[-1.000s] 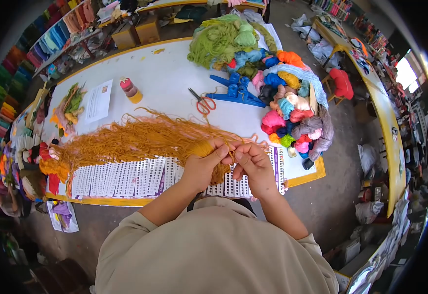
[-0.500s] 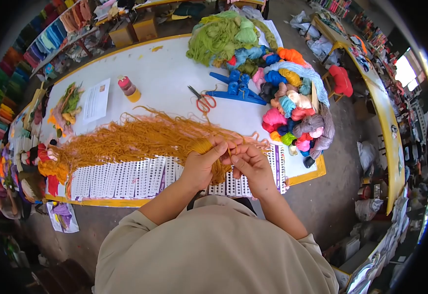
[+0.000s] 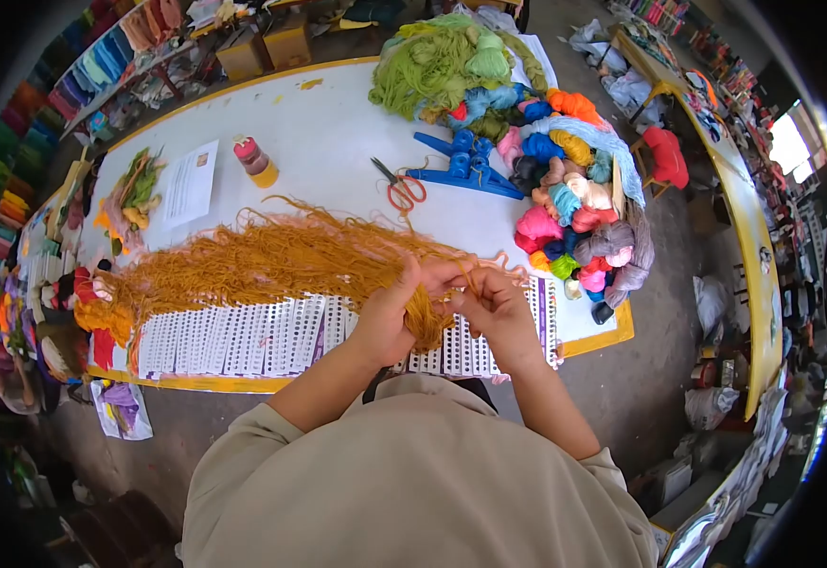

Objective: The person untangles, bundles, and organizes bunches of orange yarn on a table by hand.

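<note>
A long bundle of mustard-brown yarn (image 3: 271, 256) stretches across the table, its right end gathered at my hands. My left hand (image 3: 396, 308) is closed around that end, with a looped tail of yarn hanging below the fingers. My right hand (image 3: 498, 308) pinches strands of the same yarn, its fingertips close to the left ones. Beneath the yarn lies a row of white punched cards (image 3: 243, 341) with rows of dark holes. Red-handled scissors (image 3: 404, 192) rest beyond my hands, blades apart.
On the white table (image 3: 309, 123) stand a pink-and-yellow thread cone (image 3: 255, 163) and a blue plastic frame (image 3: 470, 170). A printed sheet (image 3: 191, 185) lies to the left. Colourful yarn skeins (image 3: 565, 199) and a green yarn heap (image 3: 437, 71) fill the right end. A red-covered stool (image 3: 664, 156) stands beyond.
My left hand has changed its grip, the thumb now pointing up and the fingers spread more across the yarn end. My right hand still pinches strands. The view has shifted slightly.
</note>
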Demonstrator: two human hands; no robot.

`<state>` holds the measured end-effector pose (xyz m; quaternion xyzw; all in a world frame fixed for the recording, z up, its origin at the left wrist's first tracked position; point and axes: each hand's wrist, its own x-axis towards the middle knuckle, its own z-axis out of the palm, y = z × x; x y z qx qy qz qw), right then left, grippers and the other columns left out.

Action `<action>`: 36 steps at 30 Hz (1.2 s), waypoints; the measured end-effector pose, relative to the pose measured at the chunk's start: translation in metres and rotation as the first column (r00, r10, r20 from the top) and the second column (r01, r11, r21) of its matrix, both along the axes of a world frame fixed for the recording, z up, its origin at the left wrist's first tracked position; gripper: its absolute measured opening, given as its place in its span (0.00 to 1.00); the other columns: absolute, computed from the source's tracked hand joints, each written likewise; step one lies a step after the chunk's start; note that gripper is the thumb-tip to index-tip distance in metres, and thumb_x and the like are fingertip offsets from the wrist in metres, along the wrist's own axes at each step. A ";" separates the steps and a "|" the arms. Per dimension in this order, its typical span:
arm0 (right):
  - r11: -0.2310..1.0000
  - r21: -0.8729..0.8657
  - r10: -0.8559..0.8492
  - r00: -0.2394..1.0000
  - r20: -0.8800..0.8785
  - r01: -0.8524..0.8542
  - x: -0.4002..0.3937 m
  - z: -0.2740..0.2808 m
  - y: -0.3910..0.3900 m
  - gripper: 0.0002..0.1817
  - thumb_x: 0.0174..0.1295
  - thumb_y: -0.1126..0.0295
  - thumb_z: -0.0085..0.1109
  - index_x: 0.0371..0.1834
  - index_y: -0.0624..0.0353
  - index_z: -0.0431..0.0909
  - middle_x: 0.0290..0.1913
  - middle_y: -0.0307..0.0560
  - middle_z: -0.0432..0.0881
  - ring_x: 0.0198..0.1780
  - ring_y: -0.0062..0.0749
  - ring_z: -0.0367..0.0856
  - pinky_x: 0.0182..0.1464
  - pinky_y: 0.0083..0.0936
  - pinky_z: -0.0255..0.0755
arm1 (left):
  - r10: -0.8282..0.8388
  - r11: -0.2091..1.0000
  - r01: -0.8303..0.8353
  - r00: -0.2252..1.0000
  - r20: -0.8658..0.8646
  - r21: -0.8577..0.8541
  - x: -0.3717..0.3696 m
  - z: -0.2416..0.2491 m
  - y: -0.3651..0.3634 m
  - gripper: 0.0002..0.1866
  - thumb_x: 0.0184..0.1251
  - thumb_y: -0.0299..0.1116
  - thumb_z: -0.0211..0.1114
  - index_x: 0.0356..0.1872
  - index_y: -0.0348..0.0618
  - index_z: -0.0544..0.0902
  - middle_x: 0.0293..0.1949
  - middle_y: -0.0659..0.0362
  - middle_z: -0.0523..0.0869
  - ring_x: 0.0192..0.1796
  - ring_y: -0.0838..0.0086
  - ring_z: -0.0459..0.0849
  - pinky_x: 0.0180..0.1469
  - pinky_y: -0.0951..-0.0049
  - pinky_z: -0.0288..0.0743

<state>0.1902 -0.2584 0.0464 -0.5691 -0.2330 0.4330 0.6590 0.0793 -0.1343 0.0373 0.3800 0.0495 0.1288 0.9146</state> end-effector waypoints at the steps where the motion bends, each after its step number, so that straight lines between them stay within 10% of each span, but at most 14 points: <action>1: 0.999 0.012 0.040 0.992 0.121 -0.042 -0.001 -0.008 0.001 0.08 0.65 0.76 0.58 0.46 0.63 0.76 0.36 0.39 0.83 0.33 0.16 0.80 0.32 0.13 0.70 | -0.013 0.998 0.012 1.000 0.016 0.057 0.000 -0.001 0.000 0.40 0.75 0.61 0.33 0.65 0.28 0.67 0.67 0.49 0.70 0.65 0.66 0.71 0.69 0.63 0.61; 7: 0.989 -0.091 0.139 0.937 0.321 -0.115 0.002 -0.010 -0.002 0.06 0.62 0.77 0.62 0.41 0.63 0.78 0.38 0.38 0.82 0.37 0.15 0.78 0.38 0.14 0.72 | -0.048 0.994 0.046 0.999 0.015 0.099 0.000 -0.005 0.001 0.39 0.75 0.61 0.36 0.65 0.31 0.68 0.68 0.51 0.69 0.64 0.67 0.72 0.68 0.64 0.62; 19: 0.999 0.047 0.013 0.990 -0.142 -0.006 0.005 -0.007 0.000 0.06 0.63 0.69 0.62 0.41 0.57 0.79 0.34 0.34 0.80 0.29 0.13 0.72 0.29 0.12 0.67 | 0.133 0.964 -0.089 0.977 -0.165 0.252 0.000 -0.020 0.003 0.11 0.66 0.27 0.63 0.48 0.39 0.79 0.52 0.57 0.82 0.51 0.76 0.79 0.54 0.72 0.73; 25: 0.999 -0.032 0.000 0.997 -0.081 -0.003 0.006 -0.022 0.000 0.05 0.66 0.73 0.58 0.41 0.61 0.76 0.35 0.38 0.80 0.28 0.15 0.73 0.28 0.12 0.68 | 0.166 0.955 -0.091 0.952 -0.256 0.281 0.000 -0.025 0.004 0.04 0.67 0.28 0.62 0.38 0.39 0.79 0.52 0.55 0.82 0.49 0.76 0.79 0.53 0.74 0.73; 29: 0.999 -0.052 -0.002 1.000 0.014 0.003 -0.003 -0.012 0.009 0.03 0.67 0.71 0.56 0.37 0.57 0.73 0.28 0.35 0.76 0.22 0.14 0.68 0.25 0.12 0.65 | 0.123 0.968 -0.064 0.963 -0.239 0.242 -0.002 -0.015 0.005 0.04 0.71 0.31 0.59 0.35 0.45 0.78 0.28 0.67 0.75 0.28 0.85 0.71 0.29 0.83 0.63; 36: 0.993 -0.105 0.054 0.999 -0.002 -0.054 0.000 -0.016 0.013 0.03 0.68 0.71 0.55 0.36 0.57 0.73 0.25 0.34 0.73 0.21 0.14 0.67 0.24 0.11 0.63 | 0.038 0.999 -0.030 0.976 -0.213 0.041 -0.009 -0.023 0.009 0.04 0.73 0.34 0.58 0.36 0.50 0.76 0.21 0.69 0.72 0.17 0.87 0.63 0.18 0.82 0.53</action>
